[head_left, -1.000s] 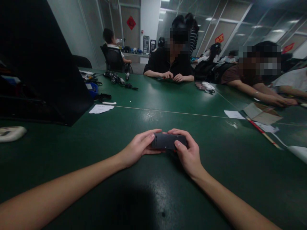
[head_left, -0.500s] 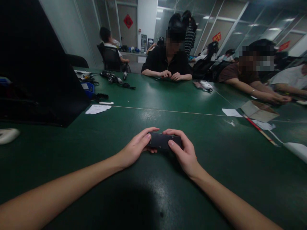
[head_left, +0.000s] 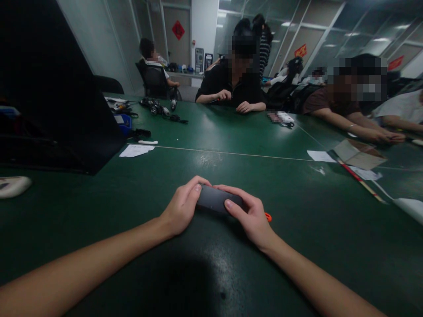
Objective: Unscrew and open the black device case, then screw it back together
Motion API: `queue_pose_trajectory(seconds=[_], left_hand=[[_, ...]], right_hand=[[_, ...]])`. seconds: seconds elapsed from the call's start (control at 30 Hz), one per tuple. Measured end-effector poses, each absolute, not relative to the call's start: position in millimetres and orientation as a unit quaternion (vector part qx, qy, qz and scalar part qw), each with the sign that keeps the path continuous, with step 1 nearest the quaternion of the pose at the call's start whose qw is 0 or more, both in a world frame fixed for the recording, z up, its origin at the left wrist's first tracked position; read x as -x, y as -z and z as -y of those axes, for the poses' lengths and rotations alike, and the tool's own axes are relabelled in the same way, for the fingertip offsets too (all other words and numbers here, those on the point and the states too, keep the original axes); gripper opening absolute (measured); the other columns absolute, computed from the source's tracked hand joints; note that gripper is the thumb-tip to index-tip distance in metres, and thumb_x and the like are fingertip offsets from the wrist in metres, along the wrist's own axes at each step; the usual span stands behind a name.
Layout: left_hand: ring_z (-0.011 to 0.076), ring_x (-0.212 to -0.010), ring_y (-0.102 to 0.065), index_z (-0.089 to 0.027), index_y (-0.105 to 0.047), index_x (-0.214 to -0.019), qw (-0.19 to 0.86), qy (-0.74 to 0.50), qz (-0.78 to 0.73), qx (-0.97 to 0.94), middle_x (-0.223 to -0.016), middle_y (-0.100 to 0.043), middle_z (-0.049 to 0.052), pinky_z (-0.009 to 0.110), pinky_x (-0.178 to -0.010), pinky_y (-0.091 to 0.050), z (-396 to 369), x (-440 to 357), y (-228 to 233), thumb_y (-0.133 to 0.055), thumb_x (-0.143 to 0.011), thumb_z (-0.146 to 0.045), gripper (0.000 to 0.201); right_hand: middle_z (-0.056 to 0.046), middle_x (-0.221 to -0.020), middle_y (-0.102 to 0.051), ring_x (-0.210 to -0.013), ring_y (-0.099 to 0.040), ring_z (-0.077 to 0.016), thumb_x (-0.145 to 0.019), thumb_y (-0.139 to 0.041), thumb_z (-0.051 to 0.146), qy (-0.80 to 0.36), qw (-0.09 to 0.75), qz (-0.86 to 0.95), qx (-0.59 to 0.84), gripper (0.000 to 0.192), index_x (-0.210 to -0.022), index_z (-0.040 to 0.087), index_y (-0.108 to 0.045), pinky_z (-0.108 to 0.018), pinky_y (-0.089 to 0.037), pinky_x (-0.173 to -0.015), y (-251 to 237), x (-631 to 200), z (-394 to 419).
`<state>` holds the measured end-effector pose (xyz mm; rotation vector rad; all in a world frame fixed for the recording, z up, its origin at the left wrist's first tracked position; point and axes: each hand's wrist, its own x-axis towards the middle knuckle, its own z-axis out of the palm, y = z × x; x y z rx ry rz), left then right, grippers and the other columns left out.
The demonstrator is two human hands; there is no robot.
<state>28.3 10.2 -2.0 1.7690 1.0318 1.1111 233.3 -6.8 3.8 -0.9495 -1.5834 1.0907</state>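
Between my two hands is a dark grey, flat rectangular block point(head_left: 213, 199), held low over the green table point(head_left: 139, 259). My left hand point(head_left: 183, 206) grips its left end, thumb on the upper face and fingers behind the far edge. The other end is in my right hand point(head_left: 249, 213), with that thumb pressed on the face and the fingers curled along the far side. Just past my right hand an orange loop point(head_left: 268, 217) sticks out; what it belongs to is hidden. I cannot make out the block's exact kind.
A large black panel point(head_left: 66, 110) stands at the left, with a white object point(head_left: 15, 187) before it. Paper point(head_left: 136, 150), cables point(head_left: 155, 105) and a blue item point(head_left: 123, 123) lie beyond. An open box point(head_left: 358, 153) and red stick point(head_left: 360, 181) lie right. A person point(head_left: 231, 83) sits opposite.
My hands and the block have shifted slightly left, and the block's face has tilted, catching more light. The orange loop has come into fuller view. The person opposite has moved their hands apart.
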Motion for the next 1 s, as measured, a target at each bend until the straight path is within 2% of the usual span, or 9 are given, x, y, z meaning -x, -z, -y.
queue_pose_trajectory(seconds=[0.1, 0.17, 0.3, 0.4, 0.5, 0.6, 0.77, 0.9, 1.0], left_hand=[[0.0218, -0.084, -0.059, -0.018, -0.062, -0.100, 0.376, -0.415, -0.424, -0.712, -0.087, -0.065, 0.003, 0.031, -0.077, -0.041, -12, -24, 1, -0.029, -0.105, -0.041, 0.041], [0.0216, -0.080, -0.058, -0.017, -0.063, -0.095, 0.367, -0.401, -0.437, -0.717, -0.083, -0.064, 0.003, 0.032, -0.075, -0.041, -14, -23, 1, -0.028, -0.105, -0.041, 0.043], [0.0218, -0.084, -0.061, -0.017, -0.063, -0.082, 0.381, -0.398, -0.425, -0.718, -0.083, -0.065, 0.004, 0.032, -0.081, -0.043, -17, -24, 0, -0.033, -0.103, -0.036, 0.041], [0.0213, -0.091, -0.062, -0.017, -0.061, -0.082, 0.419, -0.397, -0.366, -0.730, -0.092, -0.068, 0.005, 0.032, -0.086, -0.045, -17, -26, -2, -0.041, -0.101, -0.035, 0.033], [0.0198, -0.088, -0.061, -0.018, -0.058, -0.087, 0.408, -0.365, -0.345, -0.762, -0.094, -0.068, 0.003, 0.031, -0.083, -0.046, -15, -27, -5, -0.062, -0.091, -0.032, 0.015], [0.0203, -0.092, -0.063, -0.018, -0.060, -0.093, 0.412, -0.337, -0.349, -0.771, -0.099, -0.069, 0.003, 0.032, -0.087, -0.047, -14, -28, -7, -0.070, -0.085, -0.027, 0.016], [0.0216, -0.100, -0.067, -0.018, -0.069, -0.101, 0.415, -0.314, -0.361, -0.774, -0.102, -0.074, 0.004, 0.034, -0.093, -0.048, -15, -30, -10, -0.068, -0.086, -0.024, 0.016], [0.0211, -0.098, -0.069, -0.020, -0.074, -0.102, 0.402, -0.301, -0.376, -0.779, -0.101, -0.077, 0.003, 0.033, -0.092, -0.050, -13, -31, -11, -0.068, -0.086, -0.024, 0.017], [0.0201, -0.100, -0.071, -0.021, -0.075, -0.105, 0.371, -0.309, -0.367, -0.795, -0.106, -0.078, 0.002, 0.033, -0.093, -0.051, -10, -32, -8, -0.065, -0.089, -0.022, 0.020]], right_hand=[[-0.004, -0.119, -0.075, -0.093, -0.074, -0.0237, -0.091, -0.067, 0.045, -0.510, 0.455, 0.612, 0.398, 0.033, -0.117, 0.027, -0.076, -0.038, -0.064, -0.074, -3, -230, 9], [-0.005, -0.107, -0.078, -0.073, -0.073, -0.0192, -0.093, -0.063, 0.049, -0.547, 0.436, 0.594, 0.397, 0.037, -0.117, 0.025, -0.076, -0.033, -0.063, -0.061, -1, -229, 9], [-0.003, -0.069, -0.073, -0.057, -0.069, -0.0163, -0.097, -0.055, 0.053, -0.567, 0.401, 0.601, 0.397, 0.045, -0.118, 0.018, -0.074, -0.028, -0.058, -0.053, 0, -229, 8], [-0.002, -0.065, -0.070, -0.055, -0.068, -0.0156, -0.098, -0.053, 0.053, -0.569, 0.372, 0.620, 0.391, 0.047, -0.118, 0.016, -0.072, -0.026, -0.057, -0.054, 2, -230, 8], [-0.002, -0.072, -0.069, -0.055, -0.066, -0.0148, -0.099, -0.050, 0.053, -0.564, 0.365, 0.627, 0.395, 0.046, -0.117, 0.017, -0.071, -0.025, -0.054, -0.049, 4, -232, 9], [-0.001, -0.074, -0.068, -0.045, -0.057, -0.0111, -0.102, -0.043, 0.049, -0.487, 0.345, 0.680, 0.427, 0.043, -0.116, 0.019, -0.071, -0.022, -0.043, -0.042, 2, -235, 8], [0.000, -0.064, -0.065, -0.059, -0.060, -0.0134, -0.103, -0.048, 0.032, -0.286, 0.298, 0.814, 0.409, 0.039, -0.079, 0.017, -0.075, -0.026, -0.042, -0.061, -12, -239, 6], [-0.001, -0.070, -0.071, -0.060, -0.061, -0.0131, -0.100, -0.053, 0.027, -0.186, 0.325, 0.822, 0.429, 0.029, -0.083, 0.017, -0.075, -0.026, -0.041, -0.062, -29, -250, 0], [-0.004, -0.081, -0.073, -0.066, -0.061, -0.0150, -0.097, -0.057, 0.032, -0.107, 0.314, 0.816, 0.473, 0.023, -0.087, 0.018, -0.073, -0.027, -0.042, -0.066, -33, -270, -11]])
